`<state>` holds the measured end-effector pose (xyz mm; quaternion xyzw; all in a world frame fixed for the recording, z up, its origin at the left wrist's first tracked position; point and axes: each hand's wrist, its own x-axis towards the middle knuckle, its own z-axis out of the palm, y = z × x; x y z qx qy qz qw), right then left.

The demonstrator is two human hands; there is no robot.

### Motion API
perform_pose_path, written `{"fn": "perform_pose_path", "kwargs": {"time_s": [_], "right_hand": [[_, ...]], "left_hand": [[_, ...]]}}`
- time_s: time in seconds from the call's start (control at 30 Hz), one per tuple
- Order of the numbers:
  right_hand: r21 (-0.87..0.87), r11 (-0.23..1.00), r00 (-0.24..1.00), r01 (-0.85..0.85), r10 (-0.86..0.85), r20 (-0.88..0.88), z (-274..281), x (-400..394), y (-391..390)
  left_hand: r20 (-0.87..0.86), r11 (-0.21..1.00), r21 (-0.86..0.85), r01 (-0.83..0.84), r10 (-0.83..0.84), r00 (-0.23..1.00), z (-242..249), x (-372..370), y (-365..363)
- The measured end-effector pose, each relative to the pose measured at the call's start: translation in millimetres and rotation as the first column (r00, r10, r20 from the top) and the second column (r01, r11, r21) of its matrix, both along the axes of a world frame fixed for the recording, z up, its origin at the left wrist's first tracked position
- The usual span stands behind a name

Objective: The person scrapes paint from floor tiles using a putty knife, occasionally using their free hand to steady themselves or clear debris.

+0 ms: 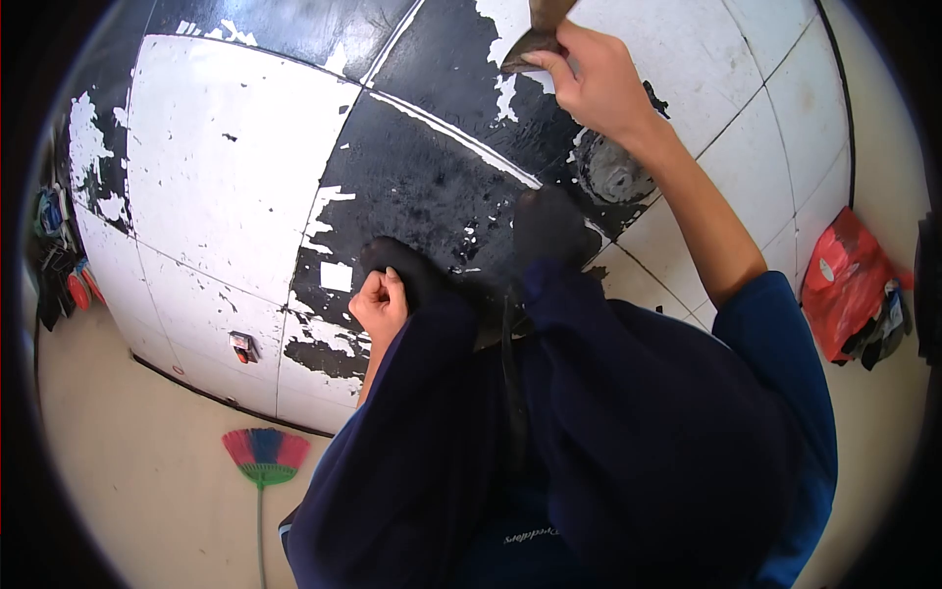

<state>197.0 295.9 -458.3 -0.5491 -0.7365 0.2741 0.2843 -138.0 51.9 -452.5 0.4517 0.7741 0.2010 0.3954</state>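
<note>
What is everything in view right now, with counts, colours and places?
Scraper-like tool: one, brownish-grey, in right hand
Tiled surface: one, black and white, patchy, beneath the feet
Round patch: one, grey, below right hand
Small pack: one, pale and orange-red, lower left on tiles
Broom: one, pink, blue, green, lower left
Bag: one, red, far right
Clutter: uncountable, mixed, left edge
Floor: beige, around tiles
Feet: two, dark-covered, centre
Left hand: one, bare, near left foot
Right hand: one, bare, top

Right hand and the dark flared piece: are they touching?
Touching. In the head view, the right hand pinches the dark flared piece, thumb overlapping its edge.
</note>
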Motion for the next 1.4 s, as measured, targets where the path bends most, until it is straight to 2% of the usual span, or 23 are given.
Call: {"fn": "perform_pose_path", "kwargs": {"time_s": [0.07,0.1,0.2,0.23,0.33,0.37,0.47,0.5,0.6,0.63,0.73,0.77,0.87,0.9,1.0,1.03,1.13,1.17,1.27,1.3,1.4], "right_hand": [[-0.072,0.994,0.996,0.087,-0.084,0.044,-7,7,7],[-0.140,0.972,0.979,0.190,-0.199,-0.053,-5,4,5],[-0.213,0.976,0.983,0.049,-0.085,-0.164,11,-5,2],[-0.155,0.988,0.991,0.025,-0.045,-0.124,6,-1,2],[-0.103,0.973,0.975,0.205,-0.212,-0.067,11,1,11],[-0.176,0.951,0.967,0.253,-0.249,0.047,-1,8,4],[-0.221,0.974,0.994,0.059,-0.077,-0.076,-5,4,-9],[-0.227,0.973,0.996,0.042,-0.058,-0.062,-3,4,-9],[-0.008,0.965,0.941,0.264,-0.259,-0.217,-25,6,-8],[-0.177,0.940,0.931,0.291,-0.321,-0.173,-30,12,-11],[-0.228,0.965,0.947,0.129,-0.188,-0.262,-18,2,-15],[-0.203,0.973,0.960,0.108,-0.156,-0.234,-13,2,-13],[-0.182,0.943,0.916,0.279,-0.318,-0.246,-33,11,-7],[-0.204,0.935,0.862,0.291,-0.349,-0.369,-30,6,-7],[-0.218,0.973,0.935,0.071,-0.141,-0.325,-18,2,-15],[-0.239,0.969,0.974,0.061,-0.110,-0.199,-8,5,-11],[-0.201,0.940,0.935,0.274,-0.310,-0.174,-20,11,0],[-0.249,0.938,0.930,0.242,-0.297,-0.217,-26,12,-1],[-0.073,0.997,0.993,0.029,-0.036,-0.109,-10,0,-8],[-0.065,0.997,0.994,0.032,-0.039,-0.106,-2,-1,-5],[-0.239,0.944,0.954,0.228,-0.265,-0.138,-7,7,2]], "left_hand": [[0.008,1.000,0.009,0.006,-0.006,1.000,0,1,1],[0.010,1.000,0.011,0.004,-0.004,1.000,0,1,0],[0.010,1.000,-0.004,0.000,0.000,1.000,0,-1,-1],[-0.003,1.000,0.002,0.004,-0.004,1.000,0,-1,0],[-0.006,1.000,0.005,0.006,-0.006,1.000,-3,0,-2],[0.009,1.000,-0.008,0.003,-0.003,1.000,-4,-3,-4],[0.008,1.000,0.001,0.006,-0.006,1.000,-5,-4,-4],[0.002,1.000,0.011,0.008,-0.008,1.000,-5,-3,-4],[0.016,1.000,-0.008,0.003,-0.003,1.000,-4,-3,-3],[0.019,1.000,-0.008,-0.001,0.001,1.000,-4,-3,-4],[0.017,1.000,-0.002,0.001,-0.001,1.000,-3,-4,-2],[0.008,1.000,0.006,0.001,-0.001,1.000,-2,-2,-1],[0.007,1.000,0.009,0.018,-0.018,1.000,-3,-2,-1],[0.008,0.999,0.007,0.032,-0.032,0.999,-2,-3,-1],[-0.011,0.999,0.028,0.032,-0.032,0.999,-1,-1,1],[-0.004,1.000,0.018,0.024,-0.024,1.000,-1,-1,0],[0.015,1.000,-0.006,-0.003,0.003,1.000,-4,-2,-4],[0.020,1.000,-0.012,-0.002,0.002,1.000,-4,-3,-4],[0.013,1.000,0.006,-0.001,0.001,1.000,-4,-3,-3],[0.008,1.000,0.017,-0.005,0.005,1.000,-5,-2,-3],[0.033,1.000,-0.015,-0.004,0.005,0.999,-4,-4,-3]]}}
